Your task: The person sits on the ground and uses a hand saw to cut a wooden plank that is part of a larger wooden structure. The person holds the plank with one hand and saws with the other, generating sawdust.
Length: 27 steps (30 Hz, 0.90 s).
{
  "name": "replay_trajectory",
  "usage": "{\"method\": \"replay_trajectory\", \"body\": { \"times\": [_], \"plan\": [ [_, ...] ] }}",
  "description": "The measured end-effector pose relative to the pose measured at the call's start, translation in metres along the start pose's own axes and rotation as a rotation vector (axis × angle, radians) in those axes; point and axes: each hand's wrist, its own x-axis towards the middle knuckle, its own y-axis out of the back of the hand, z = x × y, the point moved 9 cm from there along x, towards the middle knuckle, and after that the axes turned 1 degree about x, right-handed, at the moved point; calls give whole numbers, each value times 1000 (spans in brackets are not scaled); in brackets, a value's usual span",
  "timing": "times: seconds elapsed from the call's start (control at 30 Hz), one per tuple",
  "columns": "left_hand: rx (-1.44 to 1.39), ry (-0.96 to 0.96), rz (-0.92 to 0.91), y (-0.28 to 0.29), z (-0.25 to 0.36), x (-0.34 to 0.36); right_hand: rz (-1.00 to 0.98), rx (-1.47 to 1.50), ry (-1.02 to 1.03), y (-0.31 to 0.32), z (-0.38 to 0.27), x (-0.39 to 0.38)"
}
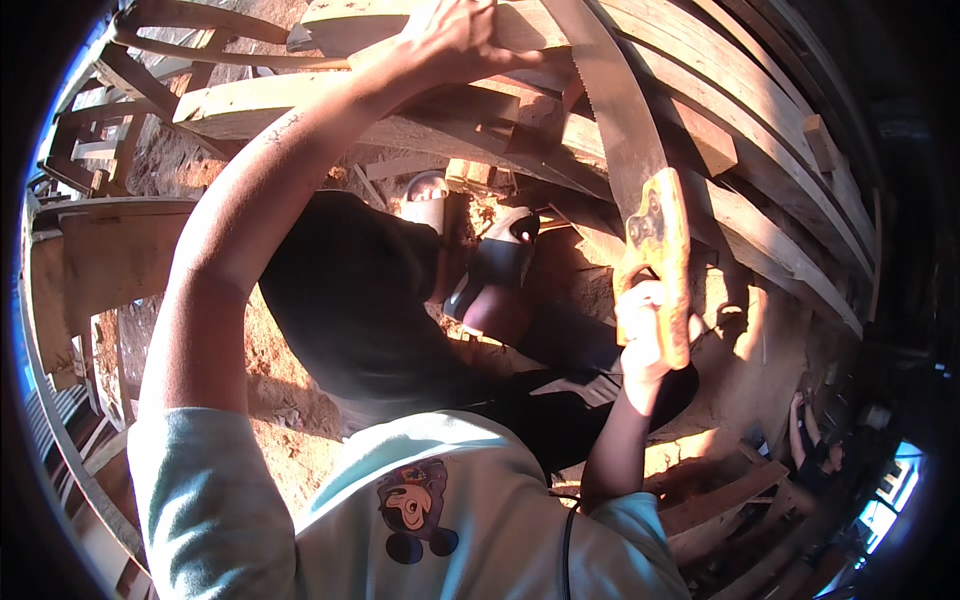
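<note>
In my right hand (643,312) is the yellow, worn wooden handle of a handsaw (615,110), with the fingers closed round it. Its long, toothed blade runs up and away to the top edge, across the wooden beams. My left hand (452,40) rests on a wooden plank (350,28) at the top, left of the blade. The thumb stretches to the right along the plank's near side, and the other fingers are partly cut off by the picture's edge. Whether the teeth touch the wood I cannot tell.
Long beams (740,120) lie side by side at the upper right. A wooden frame (130,90) stands at the far left. My legs and shoes (507,228) are below the planks, on sawdust-covered ground. Another person (815,450) is at the lower right, near stacked timber (725,498).
</note>
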Motion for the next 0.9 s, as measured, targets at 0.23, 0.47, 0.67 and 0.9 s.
{"method": "replay_trajectory", "body": {
  "times": [0.23,0.47,0.67,0.9],
  "plan": [
    [-532,409,-1054,-58,-5,11,-72,1332,-392,33,55,-78],
    [-562,365,-951,-44,-3,26,140,706,-244,-8,27,-14],
    [-573,353,-933,-40,-5,25,-24,1053,-280,24,50,-95],
    [-593,316,-899,-37,8,27,282,533,-294,5,27,-35]
  ]
}}
